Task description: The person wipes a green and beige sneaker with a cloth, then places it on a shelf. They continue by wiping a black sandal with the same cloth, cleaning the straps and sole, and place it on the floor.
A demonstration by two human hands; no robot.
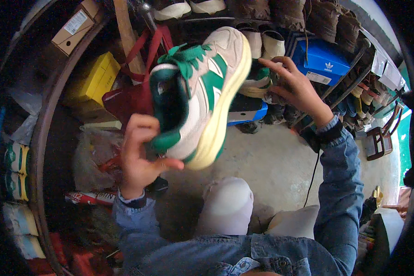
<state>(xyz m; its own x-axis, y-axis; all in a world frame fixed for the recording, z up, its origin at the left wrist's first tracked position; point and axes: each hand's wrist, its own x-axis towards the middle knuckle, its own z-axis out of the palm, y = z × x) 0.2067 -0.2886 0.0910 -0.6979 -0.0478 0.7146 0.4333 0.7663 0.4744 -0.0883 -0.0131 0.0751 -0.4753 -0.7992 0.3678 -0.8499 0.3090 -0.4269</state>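
My left hand [138,155] grips the heel of a sneaker [207,93] with a white and beige upper, green panels, green laces and a cream sole. Its dark green lining shows through the collar, and the toe points up and to the right. Beyond it, a second green and white sneaker [257,84] sits on the shoe rack, partly hidden by the raised one. My right hand [293,82] is at that second sneaker with index finger and thumb apart; whether it grips the sneaker, I cannot tell.
A blue Adidas shoebox [317,60] sits on the rack beside brown boots [324,20]. A yellow box [98,81] and a dark red bag [129,100] are at left. A wooden chair [379,141] stands at far right. A black cable [312,179] crosses the concrete floor [279,155].
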